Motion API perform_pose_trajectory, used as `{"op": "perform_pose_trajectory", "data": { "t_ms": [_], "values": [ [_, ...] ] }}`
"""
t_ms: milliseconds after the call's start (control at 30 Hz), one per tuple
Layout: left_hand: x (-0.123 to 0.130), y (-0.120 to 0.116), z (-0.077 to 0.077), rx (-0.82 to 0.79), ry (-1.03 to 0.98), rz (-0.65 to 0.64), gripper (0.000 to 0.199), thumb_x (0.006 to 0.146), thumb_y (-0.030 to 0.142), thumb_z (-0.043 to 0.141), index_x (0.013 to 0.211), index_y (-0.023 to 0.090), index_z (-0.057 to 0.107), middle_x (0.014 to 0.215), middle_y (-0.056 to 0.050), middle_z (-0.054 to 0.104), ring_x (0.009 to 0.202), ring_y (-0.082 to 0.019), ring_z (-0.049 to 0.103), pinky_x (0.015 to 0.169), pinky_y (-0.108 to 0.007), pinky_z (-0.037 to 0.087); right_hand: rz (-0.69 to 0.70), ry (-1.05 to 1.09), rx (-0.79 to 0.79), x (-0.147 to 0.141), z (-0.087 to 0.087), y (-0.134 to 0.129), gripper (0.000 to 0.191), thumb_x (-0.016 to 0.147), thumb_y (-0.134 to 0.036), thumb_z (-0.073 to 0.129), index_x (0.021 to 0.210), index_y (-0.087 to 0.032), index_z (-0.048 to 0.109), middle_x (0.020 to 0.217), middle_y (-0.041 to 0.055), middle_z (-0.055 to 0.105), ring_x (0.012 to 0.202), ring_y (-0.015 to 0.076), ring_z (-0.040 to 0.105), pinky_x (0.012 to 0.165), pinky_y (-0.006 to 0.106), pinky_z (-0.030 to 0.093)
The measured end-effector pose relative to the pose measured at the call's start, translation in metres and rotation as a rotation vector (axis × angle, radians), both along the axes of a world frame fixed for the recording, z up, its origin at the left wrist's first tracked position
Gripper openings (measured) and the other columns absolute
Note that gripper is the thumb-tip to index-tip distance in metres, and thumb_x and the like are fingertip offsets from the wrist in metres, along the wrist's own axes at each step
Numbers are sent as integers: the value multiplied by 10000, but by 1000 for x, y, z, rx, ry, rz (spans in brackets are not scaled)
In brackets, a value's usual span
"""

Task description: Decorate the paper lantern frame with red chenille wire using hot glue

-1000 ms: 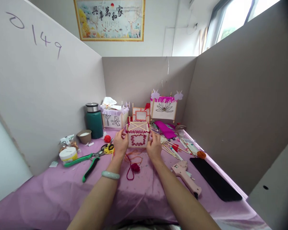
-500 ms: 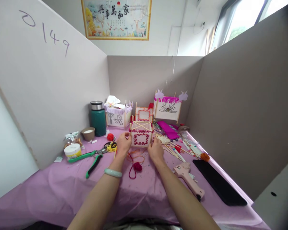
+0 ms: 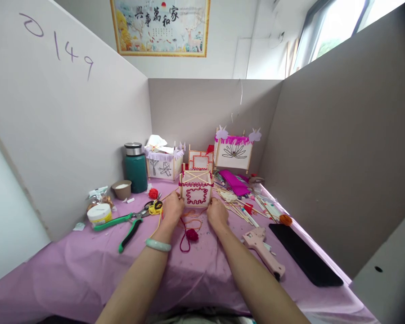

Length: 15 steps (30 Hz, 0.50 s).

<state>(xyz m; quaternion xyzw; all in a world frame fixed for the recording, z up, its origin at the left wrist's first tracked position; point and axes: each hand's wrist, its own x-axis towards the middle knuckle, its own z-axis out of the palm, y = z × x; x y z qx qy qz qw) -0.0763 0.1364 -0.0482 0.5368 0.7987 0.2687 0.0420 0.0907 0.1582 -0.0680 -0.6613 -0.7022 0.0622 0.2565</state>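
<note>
A small box-shaped lantern [image 3: 196, 196] stands upright on the cloth, with white sides, thin wooden stick edges, crossed sticks on top and dark red yarn trim. My left hand [image 3: 173, 209] has its fingers closed at the lantern's lower left corner. At the lower right corner, my right hand [image 3: 218, 213] is closed in the same way. The fingertips are partly hidden behind the backs of both hands. A dark red yarn ball [image 3: 192, 235] lies between my wrists, its strand looped beside it. Thin orange yarn [image 3: 193, 220] is tangled just in front of the lantern.
Green-handled pliers [image 3: 130, 225], black scissors [image 3: 158, 204] and a teal bottle [image 3: 135, 168] are on the left. To the right lie a pink glue gun [image 3: 263, 252], a black phone-like slab [image 3: 305, 255] and scattered sticks [image 3: 239, 213]. Other decorated boxes [image 3: 233, 152] stand behind.
Both hands have slid slightly down and inward, to the lantern's bottom corners. The lantern stays in place; the whole view has shifted a little.
</note>
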Motion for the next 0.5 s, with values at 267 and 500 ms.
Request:
{"op": "perform_pose_trajectory", "data": {
  "t_ms": [267, 500],
  "values": [
    [3, -2, 1, -49, 70, -60, 337, 905, 340, 561, 1196, 171, 560, 1205, -94, 583, 1025, -210, 599, 857, -417, 524, -30, 40, -14, 1, -4, 6, 285, 946, -320, 572, 1190, -174, 575, 1195, 81, 596, 990, 209, 620, 836, 410, 535],
    [5, -2, 0, -25, 95, -86, 342, 905, 341, 561, 1197, 165, 558, 1201, -95, 584, 1022, -211, 600, 856, -421, 524, -30, 103, 63, 4, -5, 12, 288, 945, -318, 573, 1195, -176, 573, 1207, 82, 590, 1003, 213, 616, 845, 416, 531]
  ]
}}
